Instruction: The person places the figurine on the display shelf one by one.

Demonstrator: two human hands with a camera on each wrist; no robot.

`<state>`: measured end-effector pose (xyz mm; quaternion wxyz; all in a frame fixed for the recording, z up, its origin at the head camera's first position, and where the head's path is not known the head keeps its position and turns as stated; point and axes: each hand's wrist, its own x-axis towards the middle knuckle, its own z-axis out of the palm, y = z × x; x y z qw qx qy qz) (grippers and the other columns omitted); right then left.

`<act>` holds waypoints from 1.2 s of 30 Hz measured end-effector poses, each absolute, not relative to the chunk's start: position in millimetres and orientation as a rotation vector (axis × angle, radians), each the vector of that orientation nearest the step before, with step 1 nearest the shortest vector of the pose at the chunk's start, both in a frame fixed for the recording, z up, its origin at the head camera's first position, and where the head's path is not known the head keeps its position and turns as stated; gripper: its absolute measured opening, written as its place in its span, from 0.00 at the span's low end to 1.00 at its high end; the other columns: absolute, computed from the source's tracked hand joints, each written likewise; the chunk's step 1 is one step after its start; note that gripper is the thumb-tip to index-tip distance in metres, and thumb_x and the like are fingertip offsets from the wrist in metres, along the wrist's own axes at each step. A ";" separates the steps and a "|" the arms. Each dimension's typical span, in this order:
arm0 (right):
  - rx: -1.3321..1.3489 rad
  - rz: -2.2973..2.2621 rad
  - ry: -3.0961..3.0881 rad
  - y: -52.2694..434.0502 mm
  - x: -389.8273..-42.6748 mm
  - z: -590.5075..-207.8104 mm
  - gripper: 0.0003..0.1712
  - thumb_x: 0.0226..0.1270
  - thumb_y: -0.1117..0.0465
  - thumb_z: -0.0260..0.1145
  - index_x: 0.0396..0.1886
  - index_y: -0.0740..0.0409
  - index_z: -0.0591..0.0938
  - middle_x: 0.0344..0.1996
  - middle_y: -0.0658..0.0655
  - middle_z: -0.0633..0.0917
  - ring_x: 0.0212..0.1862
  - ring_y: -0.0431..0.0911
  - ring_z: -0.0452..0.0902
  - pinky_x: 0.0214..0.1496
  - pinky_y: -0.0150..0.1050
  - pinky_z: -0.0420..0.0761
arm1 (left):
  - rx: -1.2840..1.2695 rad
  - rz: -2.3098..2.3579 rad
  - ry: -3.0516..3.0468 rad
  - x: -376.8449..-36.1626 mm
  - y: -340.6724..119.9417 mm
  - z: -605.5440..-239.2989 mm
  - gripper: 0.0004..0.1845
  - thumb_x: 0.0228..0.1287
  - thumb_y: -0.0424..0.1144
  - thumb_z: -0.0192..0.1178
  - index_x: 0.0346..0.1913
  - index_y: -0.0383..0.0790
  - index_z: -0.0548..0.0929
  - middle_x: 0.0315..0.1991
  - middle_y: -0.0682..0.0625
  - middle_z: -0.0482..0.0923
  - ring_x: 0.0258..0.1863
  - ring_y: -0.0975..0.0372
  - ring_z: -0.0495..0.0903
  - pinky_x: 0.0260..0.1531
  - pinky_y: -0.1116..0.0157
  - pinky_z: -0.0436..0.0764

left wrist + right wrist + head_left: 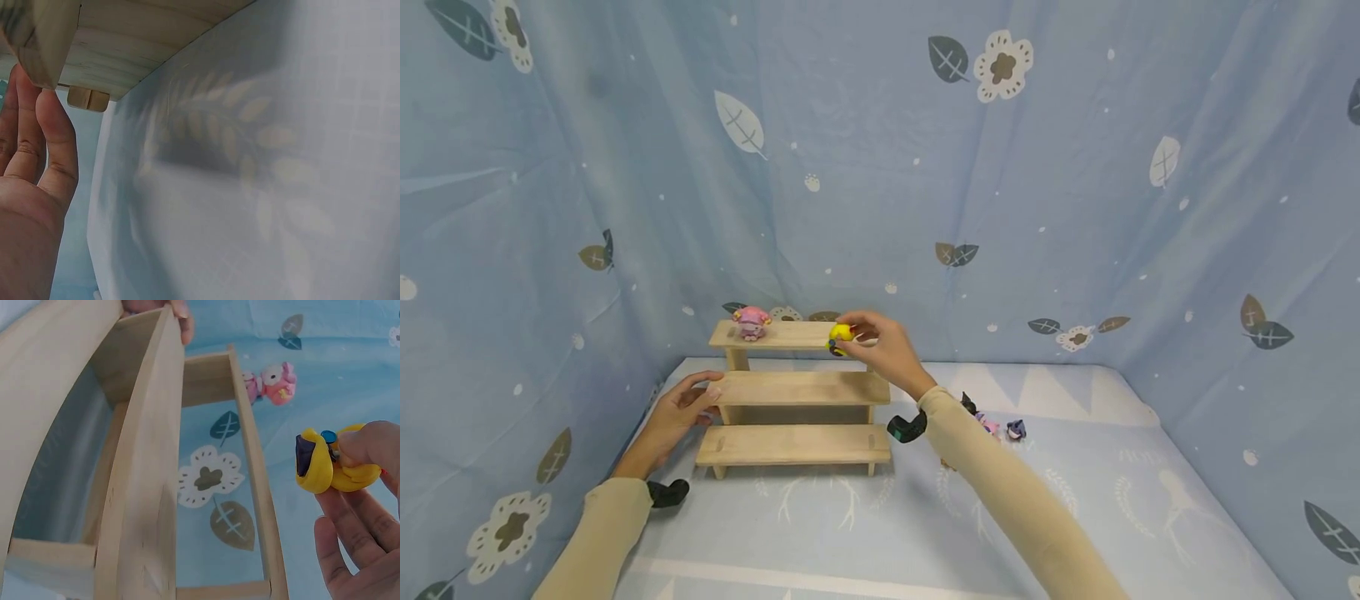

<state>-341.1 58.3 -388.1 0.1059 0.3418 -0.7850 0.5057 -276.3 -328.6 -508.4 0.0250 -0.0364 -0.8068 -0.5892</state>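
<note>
A three-tier wooden step shelf point(797, 388) stands on the blue cloth. A pink figurine point(751, 322) sits at the left of its top tier; in the right wrist view the pink figurine point(272, 382) lies beyond the top board. My right hand point(876, 342) pinches a yellow figurine point(839, 336) at the top tier's right end; the yellow figurine point(331, 467) has a dark patch and a blue spot. My left hand point(681, 412) rests with straight fingers against the shelf's left side, fingertips point(50, 106) touching the wood point(119, 44).
Small figurines point(1000, 427), pink and purple, lie on the cloth to the right of the shelf, partly behind my right sleeve. Patterned blue fabric walls point(880, 167) enclose the space at back and sides. Black wrist mounts point(907, 427) sit on both arms.
</note>
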 end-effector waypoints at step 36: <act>0.997 1.453 -2.386 -3.4 -373.1 -390.3 0.19 0.71 0.63 0.72 0.60 0.58 0.83 0.49 0.51 0.86 0.48 0.42 0.83 0.50 0.32 0.82 | -0.054 -1.855 -2.474 -275.4 -326.1 -505.8 0.31 0.74 0.58 0.61 0.73 0.49 0.71 0.51 0.45 0.80 0.46 0.51 0.84 0.45 0.53 0.83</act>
